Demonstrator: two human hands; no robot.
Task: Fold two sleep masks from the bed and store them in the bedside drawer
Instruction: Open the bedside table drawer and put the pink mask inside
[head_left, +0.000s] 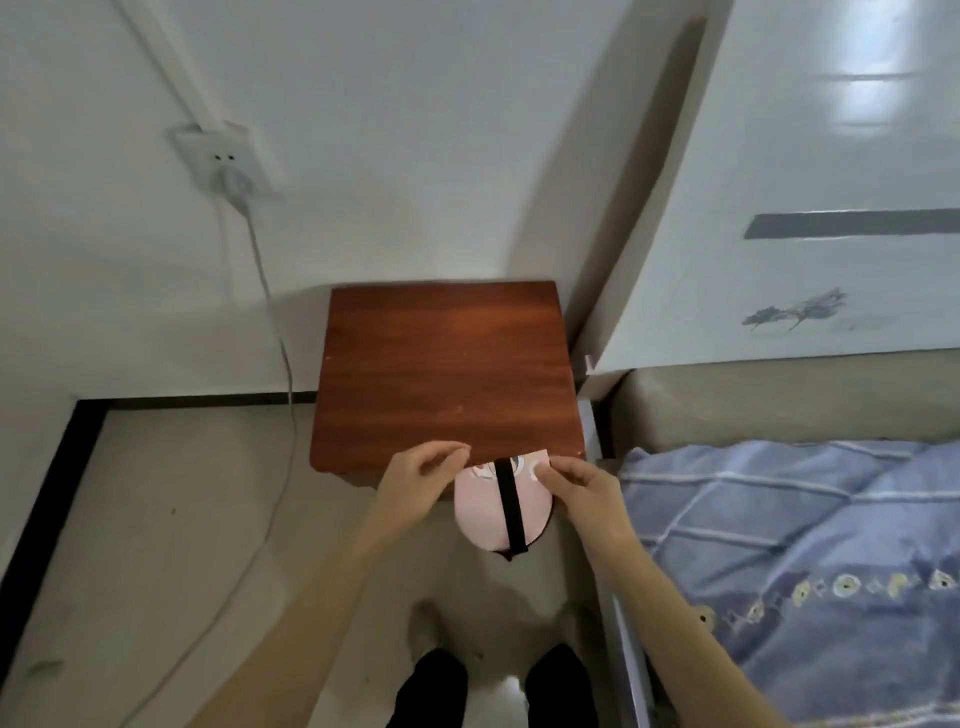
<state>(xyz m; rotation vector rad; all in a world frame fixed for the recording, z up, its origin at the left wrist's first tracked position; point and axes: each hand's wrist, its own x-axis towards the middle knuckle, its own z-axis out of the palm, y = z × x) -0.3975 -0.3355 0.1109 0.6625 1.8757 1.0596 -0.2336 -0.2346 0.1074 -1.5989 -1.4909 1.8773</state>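
Pinching pink sleep mask (485, 512), left hand (418, 480), right hand (582, 491).

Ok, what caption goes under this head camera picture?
Both hands, left hand and right hand, hold a pink sleep mask before the wooden nightstand.

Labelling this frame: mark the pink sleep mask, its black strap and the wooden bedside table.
pink sleep mask (480, 512), head view, on its pink fabric left of the strap.
black strap (510, 506), head view, mid-length of the band.
wooden bedside table (447, 364), head view, bare middle of its top.
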